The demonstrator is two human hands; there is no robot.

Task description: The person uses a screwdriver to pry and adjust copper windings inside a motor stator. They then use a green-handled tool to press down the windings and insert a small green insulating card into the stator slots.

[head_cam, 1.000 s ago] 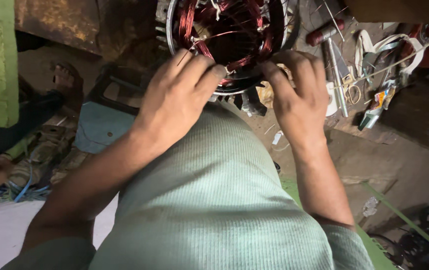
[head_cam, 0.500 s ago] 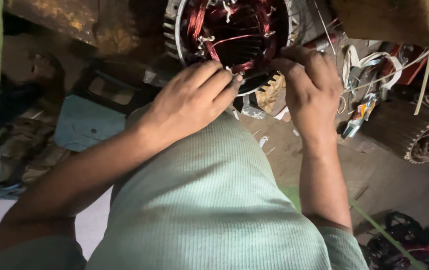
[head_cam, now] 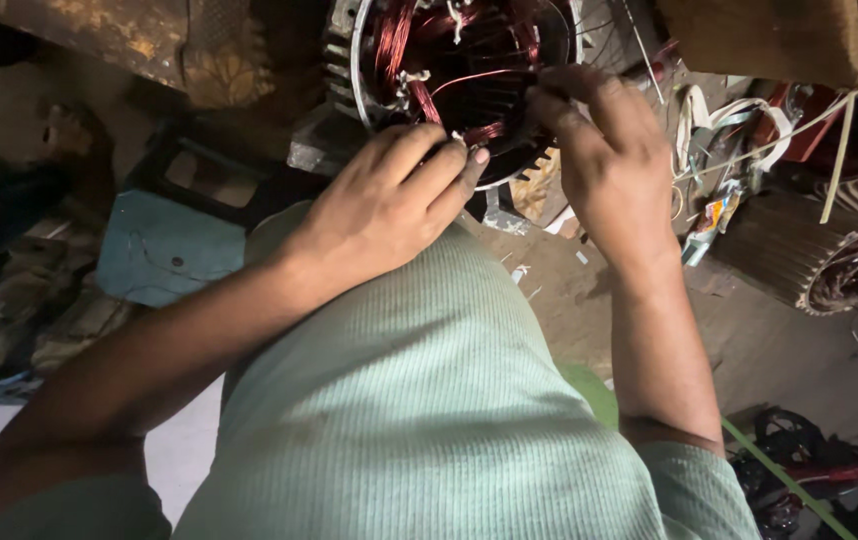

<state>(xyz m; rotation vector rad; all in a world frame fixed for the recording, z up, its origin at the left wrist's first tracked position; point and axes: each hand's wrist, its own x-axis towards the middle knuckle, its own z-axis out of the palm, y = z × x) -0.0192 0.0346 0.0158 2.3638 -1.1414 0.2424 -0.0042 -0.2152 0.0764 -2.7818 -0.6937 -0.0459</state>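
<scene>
A round motor stator (head_cam: 369,60) with reddish copper windings (head_cam: 404,45) stands at the top centre, its finned metal shell around the coils. My left hand (head_cam: 389,205) rests on its lower rim, fingertips pinching the winding wires there. My right hand (head_cam: 604,155) reaches in from the right, with thumb and fingers pinched on a thin copper wire (head_cam: 474,75) that runs across the bore. My knee in pale green ribbed cloth (head_cam: 419,400) fills the lower middle and hides the ground under the stator.
A second finned stator (head_cam: 814,255) lies at the right. Loose white sleeving and wire scraps (head_cam: 729,130) lie beside it. A blue cloth piece (head_cam: 159,250) sits at the left. A dark wire bundle (head_cam: 799,470) is at the lower right.
The view has shifted so the stator sits lower and larger. Both hands stay on the windings; my right hand has risen slightly along the rim.
</scene>
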